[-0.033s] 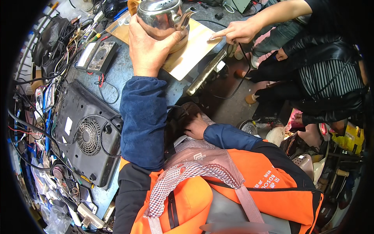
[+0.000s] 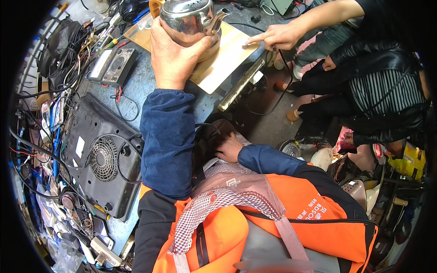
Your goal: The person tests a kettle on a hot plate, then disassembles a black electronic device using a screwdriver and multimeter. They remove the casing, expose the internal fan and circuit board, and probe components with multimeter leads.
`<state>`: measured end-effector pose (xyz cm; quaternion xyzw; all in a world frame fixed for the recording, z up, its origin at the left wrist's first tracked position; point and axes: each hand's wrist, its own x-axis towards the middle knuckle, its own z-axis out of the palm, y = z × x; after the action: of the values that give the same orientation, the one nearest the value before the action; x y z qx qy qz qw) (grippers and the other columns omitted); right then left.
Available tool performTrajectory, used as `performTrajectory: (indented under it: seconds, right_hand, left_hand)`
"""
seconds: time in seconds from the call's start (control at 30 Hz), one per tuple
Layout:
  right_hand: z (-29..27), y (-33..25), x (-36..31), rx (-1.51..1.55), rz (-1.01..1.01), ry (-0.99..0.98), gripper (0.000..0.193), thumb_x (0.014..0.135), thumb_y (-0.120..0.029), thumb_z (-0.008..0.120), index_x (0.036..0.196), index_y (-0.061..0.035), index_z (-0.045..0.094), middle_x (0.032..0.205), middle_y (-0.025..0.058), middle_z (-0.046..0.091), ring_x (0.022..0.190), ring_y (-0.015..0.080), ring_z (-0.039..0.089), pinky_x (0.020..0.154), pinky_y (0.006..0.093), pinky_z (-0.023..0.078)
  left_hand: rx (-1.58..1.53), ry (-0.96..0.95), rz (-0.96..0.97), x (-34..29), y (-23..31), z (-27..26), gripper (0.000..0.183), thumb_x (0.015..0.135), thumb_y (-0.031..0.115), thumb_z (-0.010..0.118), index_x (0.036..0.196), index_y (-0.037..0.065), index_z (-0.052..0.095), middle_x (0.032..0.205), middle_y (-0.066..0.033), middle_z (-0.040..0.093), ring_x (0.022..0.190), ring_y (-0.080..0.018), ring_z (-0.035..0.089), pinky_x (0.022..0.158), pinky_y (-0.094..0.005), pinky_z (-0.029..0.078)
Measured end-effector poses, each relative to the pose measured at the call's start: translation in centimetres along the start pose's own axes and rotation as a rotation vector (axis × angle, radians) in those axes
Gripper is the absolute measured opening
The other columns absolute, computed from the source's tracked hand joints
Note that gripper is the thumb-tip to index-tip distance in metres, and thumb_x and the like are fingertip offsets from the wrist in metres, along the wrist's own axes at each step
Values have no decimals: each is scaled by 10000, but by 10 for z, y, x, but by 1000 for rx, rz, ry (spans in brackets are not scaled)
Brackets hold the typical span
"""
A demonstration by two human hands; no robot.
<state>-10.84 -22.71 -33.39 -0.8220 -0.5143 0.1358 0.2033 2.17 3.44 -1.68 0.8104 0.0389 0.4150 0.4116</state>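
A shiny steel kettle with a short spout stands over a pale tan flat panel at the top of the view. My left hand wraps round its near side, thumb toward the spout and fingers on the left. Another person's hand reaches in from the right, its index finger stretched to the panel's right part. Low in front of my body, my right hand lies on the checked apron; its fingers look spread, their tips partly hidden. I see nothing held in it.
An analog multimeter with red leads lies on the blue-grey bench left of my arm. Nearer is a black appliance casing with a round fan grille. Tangled cables and parts crowd the left edge. A person in dark clothes is at the right.
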Motion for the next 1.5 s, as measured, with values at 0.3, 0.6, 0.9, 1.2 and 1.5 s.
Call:
performTrajectory:
  seconds: [0.3,0.6,0.9,1.2,1.5]
  right_hand:
    - [2,1,-1,-16,-28,37,272,936,-373,709,1022,-161,855,1146,62,796,1238,343,617,1053,591,383]
    - [1,1,0,4,-29,57,265,930,-363,712,1028,-161,853,1169,75,793,1255,352,617,1054,597,382]
    - [-3,0,0,16,-15,15,280,929,-357,717,1078,-158,846,1228,95,776,1266,361,614,1050,610,380]
    - [-1,1,0,17,-9,12,276,925,-352,719,1078,-159,845,1215,100,775,1271,354,615,1047,602,384]
    - [-3,0,0,-3,-9,15,262,924,-355,725,1051,-166,852,1195,84,782,1263,351,613,1043,594,385]
  left_hand:
    - [4,4,13,1,-2,0,1154,663,503,1046,1507,-24,461,1392,-245,667,1294,-410,684,1103,-480,553]
    - [-6,0,24,1,-2,0,1125,670,471,1046,1492,-29,461,1369,-241,667,1279,-403,688,1090,-478,560]
    - [8,-4,23,1,-2,0,1142,670,459,1046,1514,-15,441,1382,-237,662,1285,-396,690,1091,-478,563]
    - [19,-8,0,2,-4,1,1157,670,464,1043,1530,-14,434,1394,-243,660,1288,-399,692,1090,-479,568]
    - [-11,-10,9,2,-4,0,1199,650,479,1061,1532,-33,430,1408,-243,648,1298,-398,687,1117,-467,555]
